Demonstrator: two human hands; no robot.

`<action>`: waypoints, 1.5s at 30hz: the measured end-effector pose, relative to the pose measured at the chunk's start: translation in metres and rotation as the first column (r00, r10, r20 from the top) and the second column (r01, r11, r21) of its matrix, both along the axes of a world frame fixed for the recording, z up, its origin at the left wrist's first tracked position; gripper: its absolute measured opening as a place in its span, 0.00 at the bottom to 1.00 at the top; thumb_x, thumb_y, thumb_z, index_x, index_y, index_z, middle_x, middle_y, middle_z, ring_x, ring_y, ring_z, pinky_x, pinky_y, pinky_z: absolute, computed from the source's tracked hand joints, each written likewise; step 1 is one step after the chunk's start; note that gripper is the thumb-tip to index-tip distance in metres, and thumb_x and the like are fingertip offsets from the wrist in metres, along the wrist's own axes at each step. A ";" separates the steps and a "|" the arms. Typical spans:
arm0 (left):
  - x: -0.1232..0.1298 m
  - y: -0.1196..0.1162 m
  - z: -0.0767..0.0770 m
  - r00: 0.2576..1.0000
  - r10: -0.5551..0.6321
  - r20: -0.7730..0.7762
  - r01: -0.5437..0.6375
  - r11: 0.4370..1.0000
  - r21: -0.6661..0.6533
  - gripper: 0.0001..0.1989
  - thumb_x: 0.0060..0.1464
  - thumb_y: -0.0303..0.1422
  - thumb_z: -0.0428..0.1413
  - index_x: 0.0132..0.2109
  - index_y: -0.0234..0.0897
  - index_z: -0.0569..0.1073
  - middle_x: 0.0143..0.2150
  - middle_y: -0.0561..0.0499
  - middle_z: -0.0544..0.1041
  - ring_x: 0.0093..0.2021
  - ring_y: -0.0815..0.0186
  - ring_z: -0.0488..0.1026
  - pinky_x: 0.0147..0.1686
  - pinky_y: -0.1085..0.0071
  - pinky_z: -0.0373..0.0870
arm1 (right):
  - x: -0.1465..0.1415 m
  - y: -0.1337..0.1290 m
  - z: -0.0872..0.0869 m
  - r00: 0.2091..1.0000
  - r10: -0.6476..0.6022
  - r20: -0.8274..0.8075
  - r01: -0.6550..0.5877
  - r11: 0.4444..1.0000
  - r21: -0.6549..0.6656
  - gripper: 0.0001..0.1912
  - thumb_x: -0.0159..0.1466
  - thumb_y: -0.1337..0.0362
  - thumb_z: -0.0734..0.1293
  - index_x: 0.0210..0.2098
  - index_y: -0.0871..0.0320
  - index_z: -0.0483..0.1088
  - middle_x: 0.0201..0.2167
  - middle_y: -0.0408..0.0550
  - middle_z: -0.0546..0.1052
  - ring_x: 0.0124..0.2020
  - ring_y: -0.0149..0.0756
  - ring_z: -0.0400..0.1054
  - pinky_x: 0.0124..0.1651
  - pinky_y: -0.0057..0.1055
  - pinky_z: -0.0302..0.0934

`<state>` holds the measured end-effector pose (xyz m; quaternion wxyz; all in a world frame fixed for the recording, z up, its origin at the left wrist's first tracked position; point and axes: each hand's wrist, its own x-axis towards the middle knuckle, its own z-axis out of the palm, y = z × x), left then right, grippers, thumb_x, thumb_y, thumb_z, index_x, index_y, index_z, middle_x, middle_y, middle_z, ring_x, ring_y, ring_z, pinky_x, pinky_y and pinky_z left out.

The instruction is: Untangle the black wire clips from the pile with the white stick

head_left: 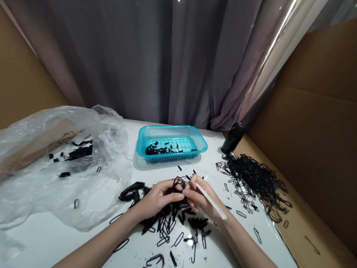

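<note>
Black loops (178, 239) litter the surface (220, 260) nearest you; above the pile (166, 212) your left hand (162, 196) pinches some, fingertips of your right hand (204, 196) meeting them, white stick (212, 203) gripped; likely light, springy, slippery; take long sides; blue basket (140, 142) beyond.

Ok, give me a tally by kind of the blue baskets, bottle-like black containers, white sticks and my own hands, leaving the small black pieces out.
Blue basket: 1
Bottle-like black container: 1
White stick: 1
Hands, left hand and right hand: 2
Total: 5
</note>
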<state>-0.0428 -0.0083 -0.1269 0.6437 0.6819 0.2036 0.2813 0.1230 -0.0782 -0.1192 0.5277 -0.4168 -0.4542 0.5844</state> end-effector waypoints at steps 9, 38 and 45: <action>-0.001 -0.001 -0.006 0.993 0.116 0.006 -0.116 0.985 0.125 0.09 0.56 0.37 0.58 0.34 0.36 0.69 0.32 0.53 0.70 0.36 0.64 0.68 0.40 0.70 0.65 | -0.009 0.007 -0.017 0.989 -0.116 -0.092 0.117 0.993 0.011 0.21 0.55 0.53 0.73 0.31 0.52 0.55 0.30 0.35 0.70 0.18 0.25 0.65 0.14 0.20 0.54; 0.006 -0.012 -0.010 0.950 0.292 0.112 -0.306 0.942 0.136 0.05 0.58 0.34 0.56 0.36 0.36 0.72 0.33 0.53 0.73 0.37 0.65 0.71 0.39 0.72 0.67 | -0.019 0.003 -0.017 0.912 -0.235 -0.336 0.210 0.972 -0.109 0.26 0.47 0.63 0.80 0.25 0.56 0.56 0.30 0.39 0.73 0.26 0.28 0.71 0.24 0.21 0.59; 0.010 -0.014 -0.018 0.888 0.456 0.062 -0.450 0.830 0.329 0.05 0.59 0.33 0.55 0.38 0.36 0.71 0.35 0.51 0.73 0.38 0.63 0.70 0.41 0.71 0.66 | -0.016 0.007 -0.018 0.886 -0.335 -0.321 0.293 0.940 -0.174 0.25 0.44 0.63 0.81 0.23 0.56 0.59 0.27 0.39 0.74 0.26 0.26 0.67 0.25 0.22 0.56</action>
